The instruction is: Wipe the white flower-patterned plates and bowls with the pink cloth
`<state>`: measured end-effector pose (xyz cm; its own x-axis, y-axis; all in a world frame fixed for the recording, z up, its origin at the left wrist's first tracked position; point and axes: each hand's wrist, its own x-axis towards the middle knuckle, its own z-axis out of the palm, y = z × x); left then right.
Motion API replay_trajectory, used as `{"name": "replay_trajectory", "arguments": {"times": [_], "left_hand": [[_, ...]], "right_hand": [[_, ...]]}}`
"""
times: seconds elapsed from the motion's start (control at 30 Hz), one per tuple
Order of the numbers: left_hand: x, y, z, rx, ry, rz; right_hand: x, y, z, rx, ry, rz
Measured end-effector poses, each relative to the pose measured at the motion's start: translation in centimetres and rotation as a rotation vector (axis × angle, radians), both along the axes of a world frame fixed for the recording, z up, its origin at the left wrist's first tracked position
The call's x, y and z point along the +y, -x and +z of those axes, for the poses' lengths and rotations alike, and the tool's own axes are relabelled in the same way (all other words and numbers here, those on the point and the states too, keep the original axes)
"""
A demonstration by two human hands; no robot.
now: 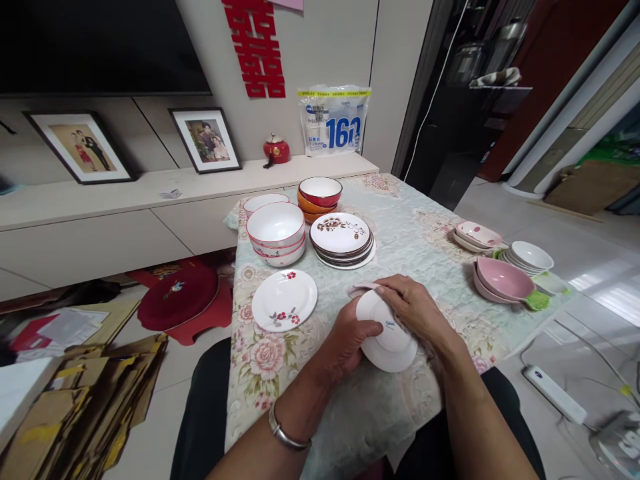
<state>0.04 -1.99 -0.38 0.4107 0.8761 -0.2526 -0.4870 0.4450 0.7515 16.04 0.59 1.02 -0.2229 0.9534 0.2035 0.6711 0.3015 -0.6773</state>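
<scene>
A small white plate (389,340) is turned bottom-up near the table's front edge, a small blue mark on its base. My left hand (345,343) grips its left rim, thumb laid across the base. My right hand (415,310) presses a pale cloth (361,289) against the plate's far side. A white plate with red flowers (284,299) lies flat just left of my hands.
Farther back on the floral tablecloth (415,233) stand stacked white bowls with red rims (276,233), a red and orange bowl stack (319,195) and a stack of brown-flowered plates (342,240). Pink dishes (503,280) and small white dishes (530,257) sit right. Cardboard (90,400) lies on the floor at left.
</scene>
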Motion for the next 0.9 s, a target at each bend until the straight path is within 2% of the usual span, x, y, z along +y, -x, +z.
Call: {"name": "replay_trajectory", "arguments": {"times": [0.1, 0.17, 0.27, 0.33, 0.43, 0.53, 0.6, 0.7, 0.9], "left_hand": [[0.2, 0.1, -0.3, -0.034, 0.033, 0.032], [0.3, 0.1, -0.4, -0.071, 0.058, 0.08], [0.5, 0.0, -0.4, -0.113, 0.074, 0.135], [0.5, -0.1, -0.4, -0.123, 0.073, 0.135], [0.4, -0.3, -0.3, -0.114, 0.064, 0.102], [0.3, -0.3, -0.4, -0.118, 0.036, 0.078], [0.2, -0.3, -0.4, -0.125, 0.007, 0.062], [0.2, -0.3, -0.5, -0.12, -0.008, 0.059], [0.2, -0.1, -0.2, -0.093, 0.045, 0.027]], "right_hand": [[0.4, -1.1, -0.9, 0.129, 0.132, -0.106], [0.6, -1.6, -1.3, 0.138, 0.148, -0.184], [0.9, -1.7, -1.6, 0.039, 0.084, -0.307], [0.9, -1.3, -1.6, -0.051, 0.003, -0.341], [0.6, 0.1, -1.2, -0.124, -0.168, -0.261], [0.0, 1.7, -0.4, -0.103, -0.297, -0.066], [-0.3, 2.5, 0.1, -0.063, -0.309, 0.071], [-0.2, 2.4, 0.2, -0.025, -0.258, 0.129], [0.5, -0.4, -0.6, 0.073, 0.068, -0.199]]}}
